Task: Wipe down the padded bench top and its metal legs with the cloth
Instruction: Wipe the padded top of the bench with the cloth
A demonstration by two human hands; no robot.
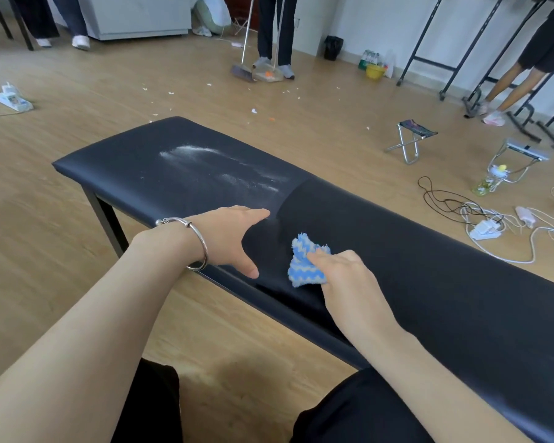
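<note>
A long black padded bench top (413, 251) runs from upper left to lower right. White powdery dust (218, 167) streaks its left part. One black metal leg (108, 219) shows under the left end. My right hand (346, 279) grips a bunched blue and white cloth (306, 266) and holds it against the pad near the front edge. My left hand (234, 238), with a silver bangle on the wrist, rests flat on the pad just left of the cloth, fingers straight and spread.
Wooden floor all round. Behind the bench, a person stands with a broom (242, 70) and dustpan among scattered scraps. A small folding stool (411, 139), tangled cables and power strips (486, 225) lie to the right. Another power strip (12, 100) lies far left.
</note>
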